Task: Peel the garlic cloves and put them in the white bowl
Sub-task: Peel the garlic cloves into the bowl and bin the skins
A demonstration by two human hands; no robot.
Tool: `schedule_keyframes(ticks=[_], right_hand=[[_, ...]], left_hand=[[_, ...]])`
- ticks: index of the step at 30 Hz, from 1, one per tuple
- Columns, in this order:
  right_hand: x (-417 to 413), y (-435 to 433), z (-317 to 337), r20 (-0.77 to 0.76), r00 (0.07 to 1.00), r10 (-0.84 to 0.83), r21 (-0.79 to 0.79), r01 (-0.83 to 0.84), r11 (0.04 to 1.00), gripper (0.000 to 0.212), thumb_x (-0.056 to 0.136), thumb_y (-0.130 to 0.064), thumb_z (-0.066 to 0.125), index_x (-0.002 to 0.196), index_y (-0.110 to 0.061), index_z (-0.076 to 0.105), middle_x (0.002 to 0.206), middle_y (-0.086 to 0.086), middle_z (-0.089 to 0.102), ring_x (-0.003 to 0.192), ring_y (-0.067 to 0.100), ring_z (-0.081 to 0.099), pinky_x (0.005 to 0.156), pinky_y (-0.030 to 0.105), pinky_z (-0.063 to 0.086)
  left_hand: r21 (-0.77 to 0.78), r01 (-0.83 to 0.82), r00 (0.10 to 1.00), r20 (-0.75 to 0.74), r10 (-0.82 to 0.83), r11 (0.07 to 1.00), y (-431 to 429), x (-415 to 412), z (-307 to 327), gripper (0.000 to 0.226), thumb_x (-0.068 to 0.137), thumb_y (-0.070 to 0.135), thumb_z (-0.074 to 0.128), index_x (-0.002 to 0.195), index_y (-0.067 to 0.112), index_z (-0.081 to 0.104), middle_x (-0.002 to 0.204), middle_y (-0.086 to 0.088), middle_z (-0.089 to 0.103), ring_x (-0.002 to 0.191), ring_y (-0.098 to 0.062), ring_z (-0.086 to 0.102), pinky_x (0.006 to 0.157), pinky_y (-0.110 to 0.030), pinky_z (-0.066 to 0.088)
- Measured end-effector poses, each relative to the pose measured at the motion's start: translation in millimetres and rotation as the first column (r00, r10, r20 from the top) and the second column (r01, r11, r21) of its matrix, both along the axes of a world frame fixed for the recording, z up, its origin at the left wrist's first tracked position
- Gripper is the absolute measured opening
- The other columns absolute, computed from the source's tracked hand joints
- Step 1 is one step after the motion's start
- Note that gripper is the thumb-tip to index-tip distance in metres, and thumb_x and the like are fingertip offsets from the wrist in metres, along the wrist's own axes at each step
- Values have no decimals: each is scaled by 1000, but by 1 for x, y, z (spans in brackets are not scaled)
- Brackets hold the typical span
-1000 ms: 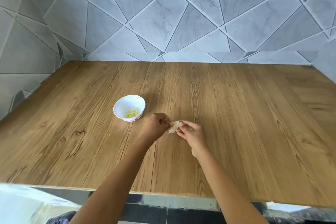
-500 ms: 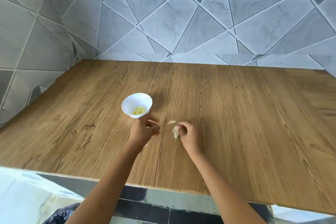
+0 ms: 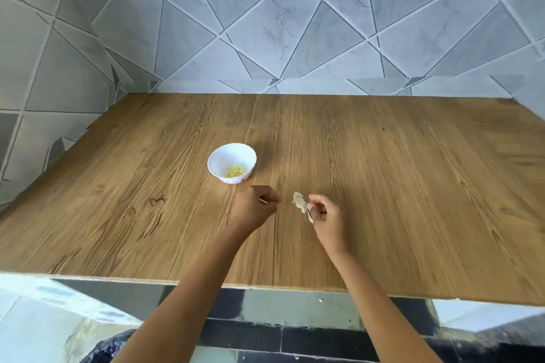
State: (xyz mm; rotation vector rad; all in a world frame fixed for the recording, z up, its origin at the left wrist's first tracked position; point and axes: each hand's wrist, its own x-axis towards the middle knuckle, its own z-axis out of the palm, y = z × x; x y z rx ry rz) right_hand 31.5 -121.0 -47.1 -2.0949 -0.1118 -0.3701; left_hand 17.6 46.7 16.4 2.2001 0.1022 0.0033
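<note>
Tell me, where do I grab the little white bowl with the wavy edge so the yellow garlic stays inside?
Take the small round white bowl by its outer wall, just under the wavy rim, coming from the near side. It stands upright on the brown wooden table with peeled yellow garlic cloves inside, so a level sideways hold should probably keep them in.

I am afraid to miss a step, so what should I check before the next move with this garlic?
1. The white bowl stands upright on the wooden table: ok.
2. Some peeled cloves lie in the bowl: ok.
3. The right hand pinches the garlic piece: ok.
4. A clove is inside that papery skin: cannot tell.
5. The left hand is free to peel: cannot tell; its fingers are curled.
</note>
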Motion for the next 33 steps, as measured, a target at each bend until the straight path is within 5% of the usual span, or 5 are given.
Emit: schedule_keyframes(ticks=[6,13,20,27,33], right_hand=[[-36,-16,5,52,994,-101,-2,101,995,24,84,2,64,106,-5,68,94,4,70,86,14,66,78,20,52],[-61,-36,-7,113,976,-188,-374,217,902,31,86,-15,68,116,-9,65,115,7,67,109,26,62,91,43,52],[-62,-35,-15,61,976,-209,-471,213,856,35,88,-19,64,121,-7,63,129,11,59,123,31,53,101,45,40],[-58,-5,-7,107,989,-99,-470,139,872,39,86,-21,67,123,-8,61,128,10,60,123,31,53,103,46,38],[-52,54,-8,99,987,127,-497,-62,865,38,83,-20,69,119,-7,63,126,10,61,120,28,56,100,44,44]], left_hand=[[200,206,972,75,-225,958,-26,5,-6,19,81,1,62,88,12,75,76,10,64,66,-1,56,60,-4,37],[494,373,885,66,-462,785,-54,10,-18,16,89,13,58,97,14,72,96,-3,65,81,-16,62,69,-26,50],[662,313,863,100,-494,681,-55,5,-22,15,95,21,51,99,17,65,106,-1,56,80,-17,60,59,-27,47],[320,194,967,99,-236,927,-2,2,-1,12,84,3,61,90,11,68,82,-1,70,66,-12,62,68,-30,54],[131,33,999,-44,-28,991,58,-13,9,17,76,-3,68,83,11,75,73,7,68,67,0,61,75,-21,51]])
